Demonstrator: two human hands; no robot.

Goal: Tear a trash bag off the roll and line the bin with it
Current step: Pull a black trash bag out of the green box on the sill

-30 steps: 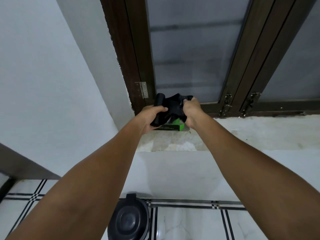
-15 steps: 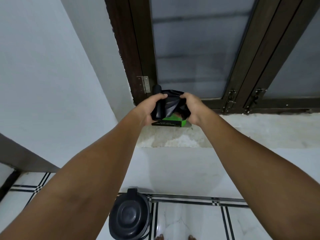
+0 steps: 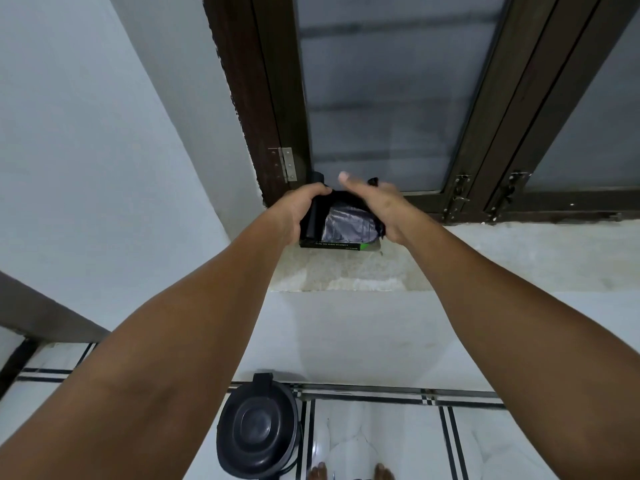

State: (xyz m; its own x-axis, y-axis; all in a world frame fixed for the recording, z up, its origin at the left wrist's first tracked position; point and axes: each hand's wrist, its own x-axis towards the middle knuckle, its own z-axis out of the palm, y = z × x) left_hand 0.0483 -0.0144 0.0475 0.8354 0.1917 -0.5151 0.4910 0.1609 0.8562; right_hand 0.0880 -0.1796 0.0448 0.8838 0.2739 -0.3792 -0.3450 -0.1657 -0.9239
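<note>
- Left hand (image 3: 300,210) — its grip was curled round the black trash-bag roll (image 3: 314,216), which stood roughly upright above the window sill (image 3: 502,258).
- Right hand (image 3: 381,209) — its grip pinched the loose black trash bag (image 3: 349,223) pulled from the roll; the thumb pointed up and away from the plastic, while the other fingers were hidden behind the hand.
- The bag's unrolled sheet stretched between the two hands and showed a grey, creased sheen.
- A black-and-green box (image 3: 332,245) lay on the sill directly beneath the roll and bag, partly covered by them.
- The bin (image 3: 258,433) stood on the tiled floor (image 3: 391,438) below, against the wall, well apart from the hands; its dark lid was closed.
- Bare toes (image 3: 320,472) showed at the lower edge, just right of the bin.
- A dark wooden window frame (image 3: 263,98) with frosted panes rose behind the hands.
</note>
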